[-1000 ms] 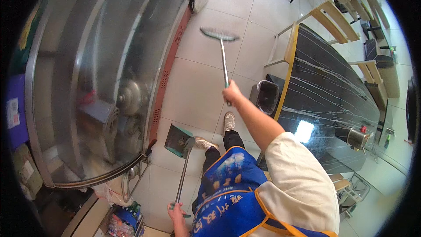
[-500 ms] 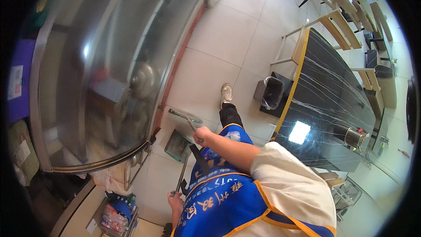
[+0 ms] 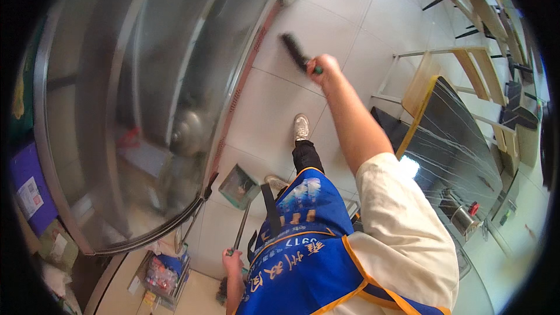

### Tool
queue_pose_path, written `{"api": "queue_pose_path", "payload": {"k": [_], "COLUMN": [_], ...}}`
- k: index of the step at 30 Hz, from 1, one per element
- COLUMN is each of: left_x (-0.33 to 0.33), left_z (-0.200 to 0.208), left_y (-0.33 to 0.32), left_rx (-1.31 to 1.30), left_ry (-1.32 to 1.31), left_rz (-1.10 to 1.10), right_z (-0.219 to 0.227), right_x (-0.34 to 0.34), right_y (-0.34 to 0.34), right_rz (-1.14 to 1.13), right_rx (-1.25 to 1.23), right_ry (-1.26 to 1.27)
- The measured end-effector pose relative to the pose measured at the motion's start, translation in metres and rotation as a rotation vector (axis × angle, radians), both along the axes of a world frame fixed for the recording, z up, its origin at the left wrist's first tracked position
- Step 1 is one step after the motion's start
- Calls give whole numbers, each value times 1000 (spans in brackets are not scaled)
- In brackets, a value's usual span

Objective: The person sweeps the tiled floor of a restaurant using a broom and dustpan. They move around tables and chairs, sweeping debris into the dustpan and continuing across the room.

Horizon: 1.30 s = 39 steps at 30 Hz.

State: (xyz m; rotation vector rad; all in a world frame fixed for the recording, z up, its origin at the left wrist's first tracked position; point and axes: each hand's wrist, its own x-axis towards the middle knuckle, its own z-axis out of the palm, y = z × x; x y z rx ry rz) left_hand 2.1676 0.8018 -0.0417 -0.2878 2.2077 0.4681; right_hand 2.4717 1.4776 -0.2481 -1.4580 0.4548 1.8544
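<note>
1. Our right hand (image 3: 322,70) is clenched round the handle of one broom (image 3: 294,51), its green end poking out. The broom's dark head is motion-blurred, above the tiled floor (image 3: 280,99) near the edge along the glass case; we cannot tell whether the bristles touch.
2. Our left hand (image 3: 232,261) is wrapped round the handle top of one dustpan (image 3: 239,186). Its pan is greenish, squarish and wide-mouthed, on the floor beside the case's near corner; what lies inside is too blurred to name.
3. We count two pale shoes (image 3: 301,128), one partly hidden, below one blue apron (image 3: 309,239).
4. The one glass case (image 3: 151,70) holds a rounded silver vessel (image 3: 188,132).
5. One crate (image 3: 182,280) at lower left holds colourful packets (image 3: 160,274).
6. At right stands one black, white-veined table (image 3: 455,134), yellow along its left edge.
</note>
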Motion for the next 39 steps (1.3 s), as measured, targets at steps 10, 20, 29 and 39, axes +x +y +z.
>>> {"api": "queue_pose_path", "payload": {"k": [10, 20, 29, 39], "left_x": [42, 49, 48, 23], "left_z": [-3, -15, -33, -56], "left_y": [78, 27, -102, -78], "left_rx": [121, 94, 49, -116], "left_ry": [-33, -94, 76, 87], "left_rz": [46, 125, -252, -380], "right_z": [-19, 87, 52, -32], "right_x": [18, -90, -171, -207], "right_y": [41, -238, -384, -269], "right_rz": [512, 467, 819, 477], "right_rx": [271, -243, -496, -456], "right_ry": [-443, 182, 441, 440]}}
